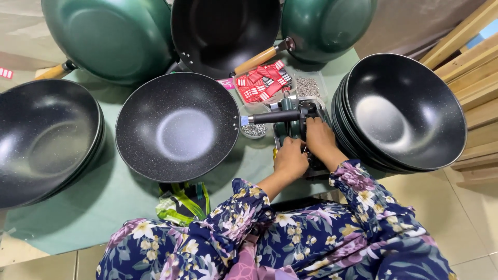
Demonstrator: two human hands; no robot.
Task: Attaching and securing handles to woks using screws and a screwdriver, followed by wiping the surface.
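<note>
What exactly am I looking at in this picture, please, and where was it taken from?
There is one picture, taken by a camera worn on a person's head, looking down at their lap and hands. No robot is involved. The person, in flowered sleeves, sits at a green mat. Both the left hand and the right hand rest on a small dark bench tool, which grips the handle stub of a black speckled wok. More black woks are stacked at the right and left; green woks with wooden handles lie at the back. A tray of small red packets and a cup of small metal parts sit beside the tool.
</note>
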